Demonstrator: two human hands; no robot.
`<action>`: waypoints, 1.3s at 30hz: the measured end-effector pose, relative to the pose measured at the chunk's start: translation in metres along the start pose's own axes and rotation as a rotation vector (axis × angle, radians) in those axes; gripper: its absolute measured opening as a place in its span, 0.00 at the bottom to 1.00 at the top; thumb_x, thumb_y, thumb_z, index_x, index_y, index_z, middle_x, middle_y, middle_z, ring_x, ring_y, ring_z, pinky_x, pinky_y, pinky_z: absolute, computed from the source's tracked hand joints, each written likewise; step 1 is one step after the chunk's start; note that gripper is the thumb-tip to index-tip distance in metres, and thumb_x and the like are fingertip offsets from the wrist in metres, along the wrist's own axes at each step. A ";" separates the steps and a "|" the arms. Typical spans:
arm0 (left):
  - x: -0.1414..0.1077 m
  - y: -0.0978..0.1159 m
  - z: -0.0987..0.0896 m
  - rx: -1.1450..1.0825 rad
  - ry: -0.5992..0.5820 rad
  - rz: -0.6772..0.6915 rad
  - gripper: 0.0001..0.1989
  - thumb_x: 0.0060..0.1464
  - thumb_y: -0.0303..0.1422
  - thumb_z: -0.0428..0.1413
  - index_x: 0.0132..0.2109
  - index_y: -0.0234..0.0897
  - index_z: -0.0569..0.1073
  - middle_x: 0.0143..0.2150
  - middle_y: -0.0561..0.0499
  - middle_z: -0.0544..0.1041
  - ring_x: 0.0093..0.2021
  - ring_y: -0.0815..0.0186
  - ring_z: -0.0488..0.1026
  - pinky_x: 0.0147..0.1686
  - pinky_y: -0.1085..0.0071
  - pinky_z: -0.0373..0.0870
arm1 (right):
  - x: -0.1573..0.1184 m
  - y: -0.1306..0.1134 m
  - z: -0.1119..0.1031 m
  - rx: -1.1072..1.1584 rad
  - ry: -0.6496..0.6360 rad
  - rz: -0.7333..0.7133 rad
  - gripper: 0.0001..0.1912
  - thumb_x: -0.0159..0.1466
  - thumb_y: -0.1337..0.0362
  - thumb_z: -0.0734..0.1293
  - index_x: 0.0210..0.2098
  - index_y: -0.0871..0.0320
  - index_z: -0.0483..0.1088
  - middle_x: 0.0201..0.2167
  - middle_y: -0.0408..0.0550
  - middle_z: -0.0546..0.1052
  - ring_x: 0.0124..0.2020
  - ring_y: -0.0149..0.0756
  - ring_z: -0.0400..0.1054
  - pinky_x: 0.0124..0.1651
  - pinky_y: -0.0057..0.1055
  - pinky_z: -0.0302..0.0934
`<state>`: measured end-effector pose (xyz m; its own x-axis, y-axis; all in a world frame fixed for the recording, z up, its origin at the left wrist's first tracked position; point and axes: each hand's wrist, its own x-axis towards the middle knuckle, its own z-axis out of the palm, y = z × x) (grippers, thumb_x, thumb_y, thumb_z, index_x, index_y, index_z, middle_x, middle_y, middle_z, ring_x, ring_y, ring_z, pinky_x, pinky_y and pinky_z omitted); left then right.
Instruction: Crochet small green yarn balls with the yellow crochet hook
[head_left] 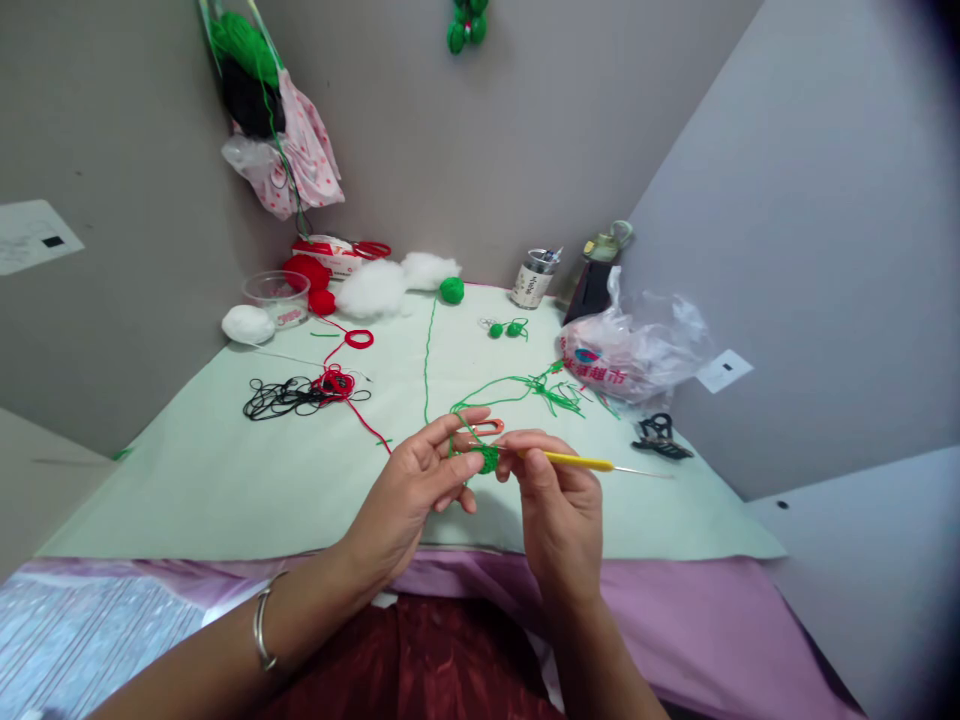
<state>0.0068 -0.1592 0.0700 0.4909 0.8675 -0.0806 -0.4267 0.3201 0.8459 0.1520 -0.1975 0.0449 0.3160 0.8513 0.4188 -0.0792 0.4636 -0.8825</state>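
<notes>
Between finger and thumb, my left hand [420, 480] pinches a small green crocheted piece [487, 459], with green yarn looped over its raised fingers. My right hand [559, 500] grips a yellow-handled crochet hook [577, 461], whose metal tip meets the green piece. Just beyond the fingertips lies an orange stitch marker [487, 427]. A green yarn strand runs back across the table from my left hand towards a small green ball [451, 290].
Red yarn [335, 382] and tangled black cord [281, 398] lie left. White stuffing [373, 289], a clear tub [277, 299] and a can [533, 280] stand behind. Right are green strands [555, 395], a plastic bag [630, 345] and a black claw clip [660, 437].
</notes>
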 end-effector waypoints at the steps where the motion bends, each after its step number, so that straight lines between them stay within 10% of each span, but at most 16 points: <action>1: 0.000 0.000 0.000 -0.015 0.000 -0.018 0.27 0.53 0.34 0.70 0.59 0.38 0.79 0.35 0.54 0.75 0.22 0.77 0.54 0.26 0.75 0.66 | 0.000 0.000 0.000 -0.015 -0.008 -0.017 0.08 0.72 0.62 0.68 0.41 0.50 0.82 0.37 0.44 0.80 0.33 0.31 0.70 0.42 0.33 0.67; 7: 0.003 0.000 -0.009 -0.171 -0.106 -0.152 0.20 0.55 0.28 0.65 0.56 0.35 0.82 0.24 0.62 0.59 0.21 0.78 0.42 0.23 0.79 0.59 | 0.005 -0.002 -0.003 0.107 0.061 0.059 0.09 0.71 0.59 0.69 0.37 0.53 0.81 0.33 0.45 0.78 0.30 0.31 0.70 0.37 0.31 0.67; 15: -0.001 -0.006 -0.003 0.107 -0.052 0.042 0.20 0.53 0.33 0.68 0.55 0.40 0.82 0.46 0.46 0.79 0.37 0.66 0.71 0.28 0.75 0.68 | 0.000 0.002 -0.001 0.036 0.018 0.048 0.09 0.70 0.57 0.69 0.38 0.52 0.81 0.34 0.45 0.80 0.33 0.34 0.70 0.41 0.34 0.68; 29: -0.003 -0.004 -0.006 0.137 -0.043 0.055 0.16 0.57 0.37 0.67 0.52 0.42 0.83 0.47 0.47 0.78 0.31 0.71 0.68 0.30 0.74 0.68 | 0.003 -0.007 -0.002 0.089 0.040 0.041 0.12 0.74 0.60 0.65 0.37 0.54 0.78 0.33 0.45 0.79 0.30 0.32 0.72 0.36 0.31 0.69; 39: -0.007 -0.003 -0.004 0.264 0.024 0.171 0.13 0.57 0.31 0.66 0.50 0.42 0.85 0.33 0.55 0.72 0.27 0.74 0.64 0.31 0.75 0.71 | -0.009 -0.012 -0.006 -0.474 -0.075 -0.385 0.13 0.74 0.70 0.60 0.47 0.52 0.75 0.39 0.47 0.82 0.38 0.36 0.76 0.41 0.35 0.71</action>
<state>0.0014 -0.1647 0.0656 0.4100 0.9098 0.0650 -0.2877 0.0613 0.9558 0.1555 -0.2124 0.0505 0.1700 0.6676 0.7248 0.4618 0.5957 -0.6571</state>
